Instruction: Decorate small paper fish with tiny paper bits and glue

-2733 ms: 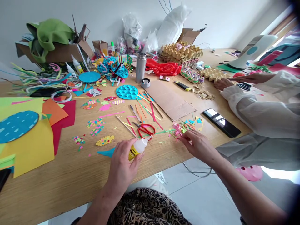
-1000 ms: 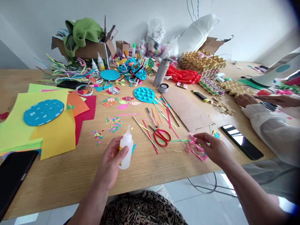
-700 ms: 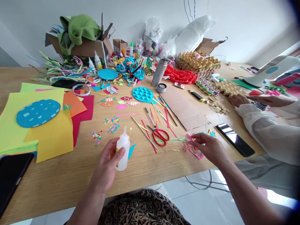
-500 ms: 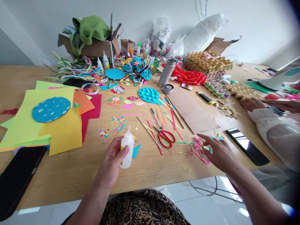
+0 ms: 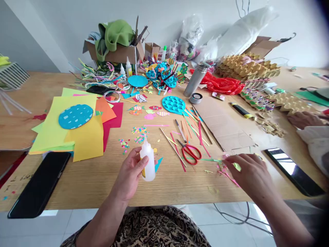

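My left hand (image 5: pixel 130 176) is wrapped round a white glue bottle (image 5: pixel 149 166), held upright above the front of the table with its nozzle up. My right hand (image 5: pixel 250 173) is low over a small heap of pink and green paper scraps (image 5: pixel 227 171), its fingers bent down and closed on some of them; a pale green bit shows by the fingers. Between the hands lie red-handled scissors (image 5: pixel 190 154), a pen (image 5: pixel 181 131) and thin paper strips (image 5: pixel 199 133). Paper fish (image 5: pixel 149 116) and confetti-like bits (image 5: pixel 124 144) lie beyond the bottle.
Coloured sheets (image 5: pixel 88 145) with a blue oval (image 5: pixel 75 116) lie left, near a black phone (image 5: pixel 39 185). A steel flask (image 5: pixel 195 80), cardboard (image 5: pixel 221 123) and a second phone (image 5: pixel 294 171) are to the right. Another person's hand (image 5: pixel 305 120) rests by the egg cartons (image 5: pixel 288 103).
The view has turned left, so things appear further right. My right hand has closed down over the scraps, covering more of them. My left hand still holds the glue bottle.
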A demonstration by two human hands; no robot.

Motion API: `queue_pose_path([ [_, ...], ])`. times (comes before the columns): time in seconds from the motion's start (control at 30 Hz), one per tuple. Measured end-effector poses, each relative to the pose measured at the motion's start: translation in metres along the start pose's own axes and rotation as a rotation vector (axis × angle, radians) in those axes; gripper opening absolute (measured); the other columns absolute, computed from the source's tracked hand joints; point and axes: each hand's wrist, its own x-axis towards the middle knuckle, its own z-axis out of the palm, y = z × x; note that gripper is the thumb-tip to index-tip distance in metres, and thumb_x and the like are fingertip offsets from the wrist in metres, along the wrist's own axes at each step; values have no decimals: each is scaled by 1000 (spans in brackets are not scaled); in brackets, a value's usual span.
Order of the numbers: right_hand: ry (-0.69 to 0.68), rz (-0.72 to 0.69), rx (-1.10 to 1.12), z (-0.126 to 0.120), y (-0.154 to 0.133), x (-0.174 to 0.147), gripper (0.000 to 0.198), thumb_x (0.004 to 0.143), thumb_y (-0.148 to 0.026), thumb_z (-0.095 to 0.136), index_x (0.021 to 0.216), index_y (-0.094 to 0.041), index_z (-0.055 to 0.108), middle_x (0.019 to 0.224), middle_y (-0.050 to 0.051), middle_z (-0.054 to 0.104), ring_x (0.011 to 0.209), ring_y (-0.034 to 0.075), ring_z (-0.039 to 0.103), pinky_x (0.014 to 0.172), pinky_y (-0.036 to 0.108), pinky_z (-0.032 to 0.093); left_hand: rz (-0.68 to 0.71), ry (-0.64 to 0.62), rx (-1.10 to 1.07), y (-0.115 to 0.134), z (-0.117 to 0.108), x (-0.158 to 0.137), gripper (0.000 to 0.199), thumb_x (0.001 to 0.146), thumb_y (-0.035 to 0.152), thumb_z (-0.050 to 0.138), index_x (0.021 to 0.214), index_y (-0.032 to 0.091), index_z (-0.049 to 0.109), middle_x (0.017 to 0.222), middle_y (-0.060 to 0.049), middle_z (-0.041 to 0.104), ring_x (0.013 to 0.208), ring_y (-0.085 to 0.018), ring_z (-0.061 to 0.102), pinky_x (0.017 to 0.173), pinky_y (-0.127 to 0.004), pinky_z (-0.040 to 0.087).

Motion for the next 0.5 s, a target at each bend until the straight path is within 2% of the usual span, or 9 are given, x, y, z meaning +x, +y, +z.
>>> queue_pose_path([
  [0.07,-34,-124,9,3,-11,7,20,90,-32,50,92,-22,68,85,10,69,89,30,55,76,41,40,3,18,2,0,-1,-1,50,67,40,82,107,21,58,98,-6,72,85,-23,71,72,-29,52],
  [0.17,-138,-253,-94,4,-20,16,17,87,-19,52,87,-19,69,85,10,67,90,29,53,77,40,37,5,43,15,1,-3,-3,51,67,41,83,107,20,58,94,-6,72,84,-23,71,71,-29,52],
  [0.33,-232,-339,-279,2,-26,26,17,78,-6,56,68,-18,64,73,8,62,86,27,53,79,40,34,1,36,26,-1,-5,-4,48,70,41,81,107,21,59,94,-5,71,82,-21,70,70,-27,51],
  [0.5,-244,-432,-334,2,-25,33,17,78,-6,55,66,-17,61,72,9,62,82,25,52,80,38,33,-12,29,29,-3,-6,-2,48,72,40,80,110,21,58,95,-5,71,83,-21,70,71,-28,52],
])
